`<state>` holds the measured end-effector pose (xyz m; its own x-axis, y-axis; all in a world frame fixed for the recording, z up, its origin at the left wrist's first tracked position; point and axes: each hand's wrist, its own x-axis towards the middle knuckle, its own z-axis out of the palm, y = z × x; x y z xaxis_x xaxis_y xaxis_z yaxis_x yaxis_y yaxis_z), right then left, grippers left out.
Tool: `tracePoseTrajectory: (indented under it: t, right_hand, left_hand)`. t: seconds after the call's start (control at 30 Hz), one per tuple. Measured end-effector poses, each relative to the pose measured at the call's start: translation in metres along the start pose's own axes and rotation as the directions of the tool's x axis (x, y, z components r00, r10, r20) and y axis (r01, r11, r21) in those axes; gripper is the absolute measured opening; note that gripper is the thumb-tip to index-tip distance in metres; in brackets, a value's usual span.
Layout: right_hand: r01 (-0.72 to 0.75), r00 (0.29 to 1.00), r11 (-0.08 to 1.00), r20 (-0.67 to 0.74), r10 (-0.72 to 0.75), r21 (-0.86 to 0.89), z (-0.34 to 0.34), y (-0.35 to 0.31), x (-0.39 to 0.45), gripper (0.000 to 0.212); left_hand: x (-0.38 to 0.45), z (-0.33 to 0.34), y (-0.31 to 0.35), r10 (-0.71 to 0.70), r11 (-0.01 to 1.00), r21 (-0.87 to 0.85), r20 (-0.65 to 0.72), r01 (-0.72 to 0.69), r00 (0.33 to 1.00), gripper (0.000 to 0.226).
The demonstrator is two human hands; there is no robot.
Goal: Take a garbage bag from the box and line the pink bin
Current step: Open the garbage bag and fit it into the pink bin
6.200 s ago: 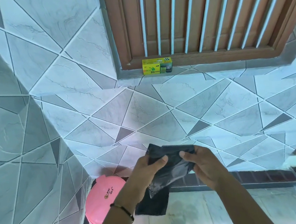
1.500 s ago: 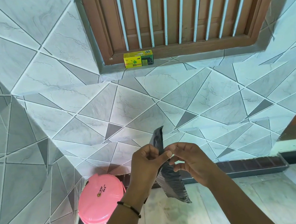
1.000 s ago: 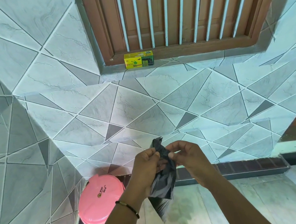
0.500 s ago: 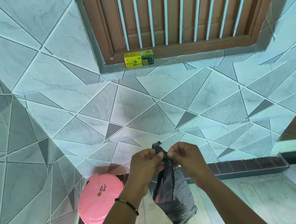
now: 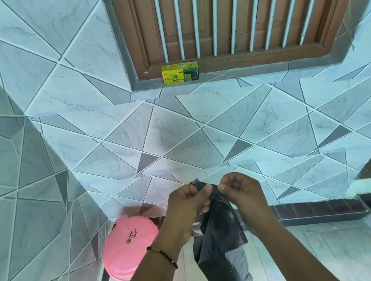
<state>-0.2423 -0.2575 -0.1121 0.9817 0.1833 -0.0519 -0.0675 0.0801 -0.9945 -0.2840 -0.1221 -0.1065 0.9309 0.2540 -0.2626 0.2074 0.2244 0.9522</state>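
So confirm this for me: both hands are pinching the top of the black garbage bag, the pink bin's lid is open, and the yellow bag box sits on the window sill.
One thing is off: the pink bin has its lid closed, as the head view shows. The rest holds: the left hand and right hand pinch the top of the black garbage bag, and the yellow bag box sits on the window sill.

A pale marbled floor (image 5: 312, 253) carries a pink bin (image 5: 129, 246), lid closed, in its left corner against the tiled walls. Higher up, a grey window ledge (image 5: 253, 70) holds a yellow-green garbage bag box (image 5: 180, 72) near its left end.
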Motion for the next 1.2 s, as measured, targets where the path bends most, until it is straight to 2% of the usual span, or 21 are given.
tracePoseTrajectory:
  t: [0.1, 0.17, 0.27, 0.37, 0.47, 0.63, 0.83, 1.03, 1.2]
  right_hand:
    - [-0.010, 1.000, 0.997, -0.027, 0.012, 0.071, 0.000, 0.001, 0.000, 0.014]
    - [-0.021, 1.000, 0.999, -0.012, 0.021, 0.049, -0.001, 0.000, -0.001, 0.013]
    - [-0.028, 0.998, 1.000, 0.053, 0.028, -0.001, -0.005, -0.003, -0.003, 0.012]
    - [-0.041, 0.993, 0.992, 0.108, 0.055, -0.121, -0.006, -0.002, -0.005, 0.008]
    - [-0.022, 0.994, 0.977, 0.103, 0.044, -0.211, -0.008, 0.000, -0.003, 0.005]
    - [-0.032, 0.992, 0.975, 0.112, 0.058, -0.221, -0.013, 0.003, -0.003, 0.014]
    - [-0.045, 0.978, 0.986, 0.194, 0.076, -0.160, -0.016, 0.006, 0.000, 0.018]
    - [-0.057, 0.994, 0.996, 0.092, 0.063, -0.072, -0.020, 0.001, 0.004, 0.027]
    - [-0.066, 0.998, 0.997, -0.007, 0.066, -0.040, -0.033, 0.001, 0.011, 0.027]
  left_hand:
    - [-0.001, 0.001, 0.000, -0.020, 0.993, -0.116, 0.048, 0.025, 0.999, 0.012]
    - [-0.003, 0.001, 0.000, -0.032, 0.983, -0.175, 0.098, 0.049, 0.995, 0.007]
    - [-0.004, 0.000, -0.001, -0.060, 0.982, -0.168, 0.135, 0.083, 0.989, 0.013]
    - [-0.004, 0.001, -0.004, -0.088, 0.991, -0.087, 0.113, 0.098, 0.990, 0.017]
    - [-0.003, 0.003, -0.007, -0.076, 0.996, -0.032, 0.083, 0.079, 0.994, 0.018]
    - [-0.004, 0.006, -0.004, -0.035, 0.999, -0.024, -0.017, 0.035, 0.999, 0.015]
    - [-0.002, 0.010, -0.003, -0.038, 0.997, -0.071, -0.069, 0.033, 0.997, 0.032]
    - [0.001, 0.007, -0.003, -0.041, 0.994, -0.099, -0.019, 0.039, 0.999, 0.032]
    - [0.008, -0.003, -0.006, -0.037, 0.999, -0.035, -0.073, 0.035, 0.997, 0.027]
